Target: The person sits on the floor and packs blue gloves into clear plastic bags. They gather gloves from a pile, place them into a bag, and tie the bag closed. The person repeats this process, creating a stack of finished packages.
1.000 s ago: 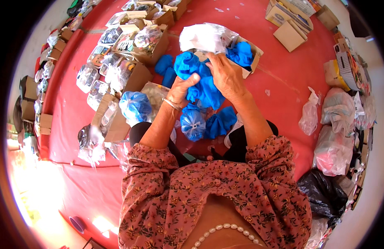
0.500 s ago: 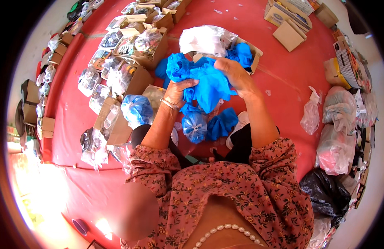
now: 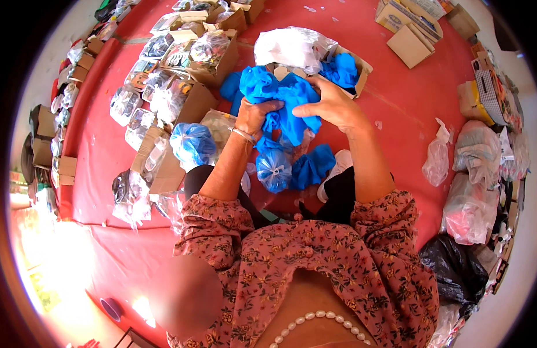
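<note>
My left hand (image 3: pixel 256 116) is closed around a bunched bright blue cloth (image 3: pixel 294 107), its thumb lying across the folds. At the cloth's right side my right hand (image 3: pixel 332 107) has its thumb and fingers curled on the edge, partly hiding it. The kind of blue item is not clear; it is thin and crumpled. Below hang or lie a clear bag with blue contents (image 3: pixel 274 171) and another blue cloth piece (image 3: pixel 312 167). Just beyond my hands, a cardboard box (image 3: pixel 364 75) holds more blue cloth (image 3: pixel 341 69) beside a white plastic bag (image 3: pixel 293 49).
Open cardboard boxes (image 3: pixel 196 104) and bagged goods line my left on a red floor covering (image 3: pixel 396 116). A knotted bag with blue contents (image 3: pixel 192 144) sits by my left forearm. Plastic bags (image 3: pixel 476 148) and a black bag (image 3: pixel 454 269) stand along the right wall.
My right hand has turned and lowered its thumb onto the blue cloth's right edge. The cloth is gathered more tightly, and its hanging part has drawn up slightly.
</note>
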Tool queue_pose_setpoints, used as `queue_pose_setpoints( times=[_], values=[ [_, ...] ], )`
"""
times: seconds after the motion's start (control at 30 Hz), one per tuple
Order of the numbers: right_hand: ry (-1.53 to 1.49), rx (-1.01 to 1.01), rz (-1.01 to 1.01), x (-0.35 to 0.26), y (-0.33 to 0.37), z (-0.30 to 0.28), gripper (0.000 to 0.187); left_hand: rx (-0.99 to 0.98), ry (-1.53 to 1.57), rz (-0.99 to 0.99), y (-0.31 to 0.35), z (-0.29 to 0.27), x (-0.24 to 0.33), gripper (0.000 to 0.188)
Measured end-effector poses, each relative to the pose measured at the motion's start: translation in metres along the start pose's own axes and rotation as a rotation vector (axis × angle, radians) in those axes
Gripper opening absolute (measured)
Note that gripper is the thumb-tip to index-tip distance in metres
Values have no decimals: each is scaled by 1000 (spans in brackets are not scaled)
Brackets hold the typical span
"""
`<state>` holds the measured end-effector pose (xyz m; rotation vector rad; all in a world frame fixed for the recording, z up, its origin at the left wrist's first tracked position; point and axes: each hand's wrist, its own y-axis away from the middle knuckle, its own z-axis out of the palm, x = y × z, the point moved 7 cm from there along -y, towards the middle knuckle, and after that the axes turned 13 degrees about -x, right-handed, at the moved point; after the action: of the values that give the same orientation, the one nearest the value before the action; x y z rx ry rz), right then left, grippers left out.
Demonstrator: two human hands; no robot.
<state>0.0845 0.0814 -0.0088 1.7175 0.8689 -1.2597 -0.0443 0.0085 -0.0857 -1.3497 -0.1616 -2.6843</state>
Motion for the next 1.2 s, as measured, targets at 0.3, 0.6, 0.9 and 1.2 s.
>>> queue_pose_setpoints(
  times=[0.3, 0.6, 0.9, 1.2],
  values=[
    [-182, 54, -57, 18, -7, -15, 29, -96, 169, -51, 7, 11, 7, 44],
    [-646, -266, -11, 13, -3, 13, 28, -169, 156, -61, 14, 4, 10, 45],
    [-516, 140, -22, 15, -4, -7, 15, -66, 261, -192, 5, -3, -17, 26],
    [862, 887, -258, -30, 26, -20, 18, 33, 212, -166, -3, -8, -28, 16]
  ],
)
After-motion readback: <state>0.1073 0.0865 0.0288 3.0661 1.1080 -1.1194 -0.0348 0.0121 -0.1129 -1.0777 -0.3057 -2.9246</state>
